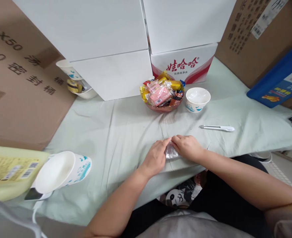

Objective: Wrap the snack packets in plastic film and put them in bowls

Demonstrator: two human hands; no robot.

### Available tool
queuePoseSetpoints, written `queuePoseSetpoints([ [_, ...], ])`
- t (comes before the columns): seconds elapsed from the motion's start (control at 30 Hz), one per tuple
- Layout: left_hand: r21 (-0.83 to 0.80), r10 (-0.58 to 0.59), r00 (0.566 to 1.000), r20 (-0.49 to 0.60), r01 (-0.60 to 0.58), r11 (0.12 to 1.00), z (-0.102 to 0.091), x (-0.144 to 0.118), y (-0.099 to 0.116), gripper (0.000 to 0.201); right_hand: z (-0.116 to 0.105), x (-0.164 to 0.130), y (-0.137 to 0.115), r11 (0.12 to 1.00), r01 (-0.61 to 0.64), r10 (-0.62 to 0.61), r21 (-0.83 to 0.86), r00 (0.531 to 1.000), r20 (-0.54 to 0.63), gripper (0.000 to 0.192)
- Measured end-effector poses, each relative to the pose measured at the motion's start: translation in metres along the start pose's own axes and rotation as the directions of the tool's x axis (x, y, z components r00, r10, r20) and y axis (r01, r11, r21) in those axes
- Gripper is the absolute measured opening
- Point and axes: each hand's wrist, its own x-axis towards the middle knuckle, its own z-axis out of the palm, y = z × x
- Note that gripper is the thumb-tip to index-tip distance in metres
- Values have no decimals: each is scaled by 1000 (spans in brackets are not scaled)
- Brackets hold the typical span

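A crinkled piece of clear plastic (pixel 171 152) lies at the front edge of the cloth-covered table, between my two hands. My left hand (pixel 154 158) grips its left side, with thumb and fingers closed near the top. From the other side my right hand (pixel 187 147) pinches it, fingers curled and fingertips meeting those of the left. Whether it is a bag or a wrapper I cannot make out. A white utility knife (pixel 218 128) rests on the cloth beyond my right hand. Behind the hands stands a pinkish bowl (pixel 164 108) heaped with wrapped snacks (pixel 161 94).
Right of the bowl is a paper cup (pixel 197 100) with clear plastic inside. White boxes (pixel 111 76) and brown cartons (pixel 24 82) line the back and sides. A blue container (pixel 277 79) leans at right. At left, another paper cup (pixel 78 170) lies tilted beside a pale yellow jug (pixel 9 172).
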Motion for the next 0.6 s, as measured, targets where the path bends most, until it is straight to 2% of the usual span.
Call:
queuePoseSetpoints([
  [0.07,13,-12,992,-123,14,1000,-4,0,3,55,3,0,-1,1000,-7,7,-17,1000,-6,27],
  [0.13,34,40,978,-206,-34,999,-8,1,7,40,4,-1,-3,1000,-8,8,-21,1000,-11,26],
  [0.2,69,139,978,-154,-130,989,-10,2,10,26,5,-1,-4,1000,-3,3,-20,1000,-11,26],
  [0.27,129,149,988,-40,-143,981,-9,3,12,15,6,-1,-3,1000,3,-4,-22,1000,-12,27],
  [0.37,211,-6,999,50,-4,977,-4,6,11,8,5,1,5,999,-31,29,-41,999,-40,27],
  [0.47,208,-80,994,74,63,976,-2,7,11,10,0,2,19,994,-86,75,-63,983,-166,20],
  [0.53,201,-80,994,80,63,977,-3,7,11,11,-3,-1,25,1000,9,-11,-9,965,-263,15],
  [0.6,182,-72,994,81,57,982,-4,7,11,12,-3,-5,24,967,240,-206,84,933,-296,15],
])
